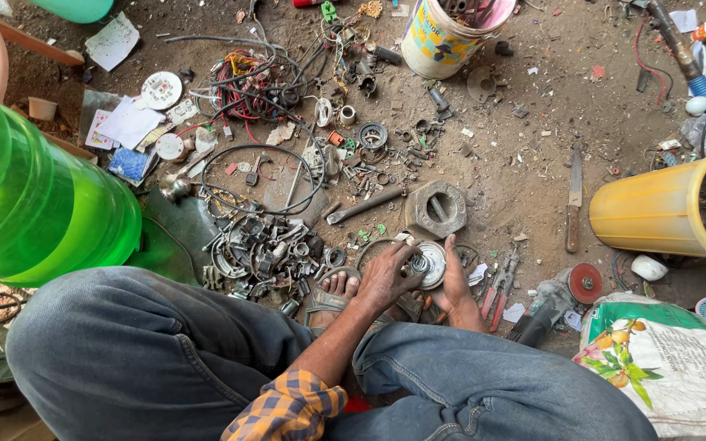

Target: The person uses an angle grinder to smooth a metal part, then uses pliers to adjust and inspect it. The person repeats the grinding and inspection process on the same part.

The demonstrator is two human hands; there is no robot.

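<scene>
My left grip (pixel 384 278) and right grip (pixel 453 282) clasp the round metal disc (pixel 430 265) by its rim. Scrap (pixel 267 253) crowds left; bare dirt floor (pixel 516 175) opens ahead.

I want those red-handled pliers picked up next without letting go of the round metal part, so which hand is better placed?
The right hand, probably. It lies beside the round metal part, on the side where the pliers lie on the ground. The left hand grips the part from the far side and would have to cross over.
</scene>
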